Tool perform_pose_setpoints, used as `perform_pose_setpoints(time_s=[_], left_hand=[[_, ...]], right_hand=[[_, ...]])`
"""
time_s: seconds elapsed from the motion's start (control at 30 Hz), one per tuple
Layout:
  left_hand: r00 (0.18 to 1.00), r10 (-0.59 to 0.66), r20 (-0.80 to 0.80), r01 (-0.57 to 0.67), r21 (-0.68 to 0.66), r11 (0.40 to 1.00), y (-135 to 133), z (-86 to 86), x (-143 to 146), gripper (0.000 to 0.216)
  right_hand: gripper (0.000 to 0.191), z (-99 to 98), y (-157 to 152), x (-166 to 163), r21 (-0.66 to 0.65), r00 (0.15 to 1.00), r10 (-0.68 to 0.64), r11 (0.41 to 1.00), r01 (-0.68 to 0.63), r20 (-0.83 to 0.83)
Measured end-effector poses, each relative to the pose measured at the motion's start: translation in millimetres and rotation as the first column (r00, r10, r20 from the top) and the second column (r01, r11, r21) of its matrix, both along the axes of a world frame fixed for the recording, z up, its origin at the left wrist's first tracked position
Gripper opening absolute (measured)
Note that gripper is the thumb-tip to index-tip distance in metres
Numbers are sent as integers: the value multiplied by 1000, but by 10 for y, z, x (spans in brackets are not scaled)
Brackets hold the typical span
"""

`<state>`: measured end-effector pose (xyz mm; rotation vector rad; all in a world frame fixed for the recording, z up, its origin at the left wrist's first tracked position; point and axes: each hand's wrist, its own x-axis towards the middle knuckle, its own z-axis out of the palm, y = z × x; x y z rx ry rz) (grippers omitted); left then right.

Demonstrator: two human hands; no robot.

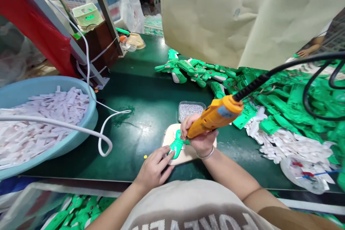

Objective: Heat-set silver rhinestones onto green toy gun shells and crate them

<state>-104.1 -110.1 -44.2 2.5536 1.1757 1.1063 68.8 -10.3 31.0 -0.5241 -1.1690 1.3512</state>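
In the head view, the open left hand [153,169] rests its spread fingers on a green plastic piece [176,146] lying on a cream board [185,158]. The right hand [199,140] grips an orange corded tool [215,116] above it. A tray of silver beads [191,110] sits just beyond, a heap of green pieces [283,104] lies right, and a blue basin of pale strips [54,82] lies left.

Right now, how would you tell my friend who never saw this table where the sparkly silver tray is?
Start at the long dark green table. Near its front edge, find the person's right hand gripping an orange tool above a pale board. Just behind that board sits a small tray of silver grains, the only sparkly thing nearby.
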Motion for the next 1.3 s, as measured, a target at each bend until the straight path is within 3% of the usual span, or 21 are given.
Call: perform_pose_setpoints(time_s=[0.27,0.4,0.53,0.63,0.87,1.0,1.07,1.13,1.2,1.3], left_hand=[[1000,-8,-4,8,39,999,11,-15,10,30],[1000,-12,-16,13,49,999,19,46,18,25],[1000,-14,-18,15,36,999,23,119,36,26],[1000,-23,-19,23,11,1000,28,149,49,25],[1000,2,-17,-2,11,1000,0,145,33,18],[999,23,27,-23,2,1000,89,198,29,19],[997,76,-8,-77,-65,995,235,259,105,19],[983,149,-110,-166,-168,972,430,328,255,11],[951,217,-221,-274,-269,924,624,378,450,34],[932,248,-266,-341,-400,851,823,400,714,53]], right_hand=[[66,-277,-141,-96,0,1000,7,1000,-7,-27],[67,-185,-170,-85,-17,998,-40,999,39,-50],[72,-55,-264,-101,-32,991,102,994,-105,-84],[69,-104,-321,-173,-53,971,212,974,-219,-113],[69,-338,-443,-315,-92,984,169,981,-174,-53],[69,-287,-426,-327,-98,998,1,995,-7,-68],[69,-194,-315,-235,-60,980,-168,985,163,-105],[70,-69,-164,-19,-4,928,-365,931,366,-78],[70,62,-46,325,74,843,-535,844,531,55],[72,214,-93,1013,217,655,-635,765,606,409]])
